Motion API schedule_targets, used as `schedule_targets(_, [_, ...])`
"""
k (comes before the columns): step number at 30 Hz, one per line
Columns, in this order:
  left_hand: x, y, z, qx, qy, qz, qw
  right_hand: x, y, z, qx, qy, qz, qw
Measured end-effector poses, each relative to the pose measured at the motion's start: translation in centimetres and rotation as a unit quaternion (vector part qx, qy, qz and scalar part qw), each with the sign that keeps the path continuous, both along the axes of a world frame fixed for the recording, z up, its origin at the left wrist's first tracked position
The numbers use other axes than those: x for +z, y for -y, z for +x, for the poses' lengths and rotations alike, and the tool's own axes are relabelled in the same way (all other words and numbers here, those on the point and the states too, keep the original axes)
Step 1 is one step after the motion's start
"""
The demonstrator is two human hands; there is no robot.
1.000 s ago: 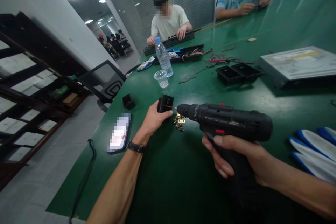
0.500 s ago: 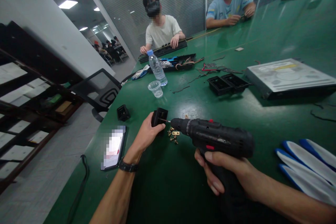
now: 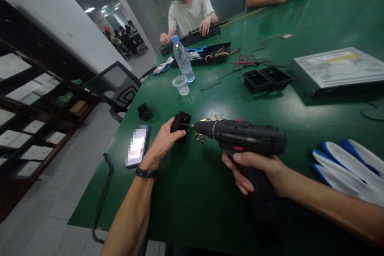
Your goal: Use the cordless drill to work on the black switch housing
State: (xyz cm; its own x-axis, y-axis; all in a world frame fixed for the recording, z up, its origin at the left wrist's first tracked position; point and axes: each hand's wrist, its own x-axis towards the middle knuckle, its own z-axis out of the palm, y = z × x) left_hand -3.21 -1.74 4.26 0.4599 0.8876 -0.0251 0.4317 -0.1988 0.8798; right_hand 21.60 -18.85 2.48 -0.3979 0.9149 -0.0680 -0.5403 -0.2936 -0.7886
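My left hand (image 3: 164,139) is closed around a small black plastic housing (image 3: 181,119), its open side tilted toward the drill. My right hand (image 3: 255,170) grips the handle of a black cordless drill (image 3: 252,137) with red buttons. The thin bit (image 3: 188,125) of the drill reaches into the housing; where its tip sits inside is hidden. Just beneath the chuck lie several small brass screws (image 3: 200,139) and small brass plates (image 3: 216,117) on the green table (image 3: 192,184).
A similar black housing (image 3: 145,111) and a phone (image 3: 137,148) lie left. Beyond are a plastic cup (image 3: 181,85), a bottle (image 3: 183,62) and a pair of black housings (image 3: 267,79). A metal drive (image 3: 339,68) and white-blue gloves (image 3: 351,168) lie right. Two people sit opposite.
My view has tipped downward, so the table things appear higher. The drill bit stays in the housing, and both hands keep their hold.
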Motion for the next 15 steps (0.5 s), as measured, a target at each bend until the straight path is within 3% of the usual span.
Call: schedule_targets(15, [-1.3, -0.7, 0.1, 0.011, 0.013, 0.011, 1.0, 0.5, -0.2, 0.1, -0.014, 0.014, -0.01, 1.0])
